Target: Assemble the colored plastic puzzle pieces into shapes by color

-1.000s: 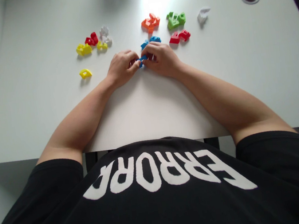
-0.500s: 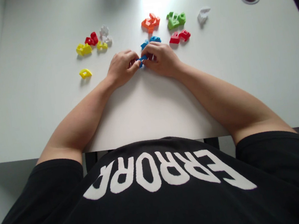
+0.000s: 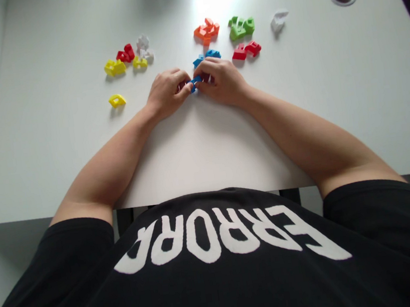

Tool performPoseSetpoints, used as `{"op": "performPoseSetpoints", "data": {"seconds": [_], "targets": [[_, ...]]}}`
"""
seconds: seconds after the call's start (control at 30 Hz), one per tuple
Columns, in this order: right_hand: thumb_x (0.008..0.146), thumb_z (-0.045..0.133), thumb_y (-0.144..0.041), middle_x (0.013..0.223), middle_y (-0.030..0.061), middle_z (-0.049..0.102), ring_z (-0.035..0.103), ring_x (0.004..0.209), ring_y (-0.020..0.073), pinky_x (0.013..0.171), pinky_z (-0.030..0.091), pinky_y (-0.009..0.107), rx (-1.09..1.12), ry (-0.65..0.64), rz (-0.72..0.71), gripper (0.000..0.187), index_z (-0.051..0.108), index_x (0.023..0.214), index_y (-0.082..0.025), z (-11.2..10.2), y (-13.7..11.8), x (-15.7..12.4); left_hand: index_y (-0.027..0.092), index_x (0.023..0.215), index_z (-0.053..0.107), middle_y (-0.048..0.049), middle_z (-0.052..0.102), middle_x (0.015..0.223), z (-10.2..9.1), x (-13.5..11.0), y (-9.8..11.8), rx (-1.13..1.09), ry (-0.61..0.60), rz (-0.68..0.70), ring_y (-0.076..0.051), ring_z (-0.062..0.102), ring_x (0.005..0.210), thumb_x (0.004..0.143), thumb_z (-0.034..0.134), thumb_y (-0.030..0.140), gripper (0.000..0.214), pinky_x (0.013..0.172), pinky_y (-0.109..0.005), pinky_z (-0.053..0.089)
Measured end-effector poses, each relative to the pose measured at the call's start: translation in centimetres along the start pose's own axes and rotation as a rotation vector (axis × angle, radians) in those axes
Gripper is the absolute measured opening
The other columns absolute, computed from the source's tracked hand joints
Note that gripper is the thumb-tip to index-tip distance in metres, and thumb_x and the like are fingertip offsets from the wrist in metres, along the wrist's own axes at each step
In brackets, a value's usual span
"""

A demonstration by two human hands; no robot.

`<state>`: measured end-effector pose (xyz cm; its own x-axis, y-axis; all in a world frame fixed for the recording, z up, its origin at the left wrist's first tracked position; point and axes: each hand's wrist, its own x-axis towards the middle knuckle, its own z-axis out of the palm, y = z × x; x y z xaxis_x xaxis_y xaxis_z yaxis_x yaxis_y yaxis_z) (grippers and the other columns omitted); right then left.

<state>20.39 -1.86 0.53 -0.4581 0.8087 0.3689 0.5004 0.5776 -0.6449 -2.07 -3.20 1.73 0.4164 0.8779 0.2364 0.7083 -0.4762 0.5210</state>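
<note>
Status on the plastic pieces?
Done: orange plastic pieces, green plastic pieces and red plastic pieces sit apart on the white table. In hand: a blue plastic piece pinched between the left hand and right hand. Remaining: blue plastic pieces above the hands, lone yellow plastic piece.

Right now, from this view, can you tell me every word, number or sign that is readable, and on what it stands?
"ERROR": large white print on the black T-shirt, upside down and curved, so the letters are not fully certain.
Coloured plastic pieces: no text visible; any small marks would be too small to read.
</note>
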Motion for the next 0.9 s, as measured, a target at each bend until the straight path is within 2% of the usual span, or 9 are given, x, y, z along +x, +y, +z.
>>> {"op": "performPoseSetpoints", "data": {"seconds": [0.23,0.4,0.53,0.9], "targets": [[0.090,0.065,-0.045,0.097,0.0024,0.072,0.060,0.081,0.0202,0.074,0.049,0.038,-0.018,0.014,-0.032,0.017,0.070,0.095,-0.029,0.04,0.07,-0.03,0.031,0.094,0.077,-0.0071,0.075,0.096,-0.01,0.00,0.04,-0.029,0.007,-0.001,-0.026,0.065,0.091,0.092,0.063,0.039,0.016,0.081,-0.041,0.048],[0.091,0.067,-0.055,0.097,0.0010,0.073,0.057,0.080,0.0188,0.074,0.047,0.038,-0.007,0.003,-0.017,0.024,0.071,0.094,-0.031,0.06,0.11,0.01,0.030,0.095,0.077,-0.0069,0.075,0.098,-0.08,0.01,0.11,-0.002,-0.004,-0.007,-0.025,0.065,0.091,0.093,0.063,0.038,0.016,0.082,-0.040,0.048],[0.090,0.066,-0.048,0.094,0.0022,0.070,0.058,0.079,0.0194,0.073,0.046,0.039,-0.005,0.026,-0.041,0.020,0.070,0.093,-0.029,0.20,0.23,0.01,0.030,0.094,0.076,-0.0070,0.075,0.098,-0.10,0.01,0.16,0.003,-0.002,-0.001,-0.025,0.065,0.090,0.093,0.062,0.038,0.017,0.082,-0.040,0.048],[0.092,0.069,-0.053,0.097,0.0028,0.073,0.058,0.082,0.0214,0.076,0.048,0.040,-0.010,-0.002,-0.010,0.023,0.068,0.093,-0.031,-0.03,-0.02,-0.05,0.031,0.095,0.077,-0.0072,0.075,0.099,-0.13,0.00,0.21,-0.003,-0.005,-0.005,-0.025,0.065,0.090,0.092,0.062,0.037,0.017,0.083,-0.042,0.048]]}}
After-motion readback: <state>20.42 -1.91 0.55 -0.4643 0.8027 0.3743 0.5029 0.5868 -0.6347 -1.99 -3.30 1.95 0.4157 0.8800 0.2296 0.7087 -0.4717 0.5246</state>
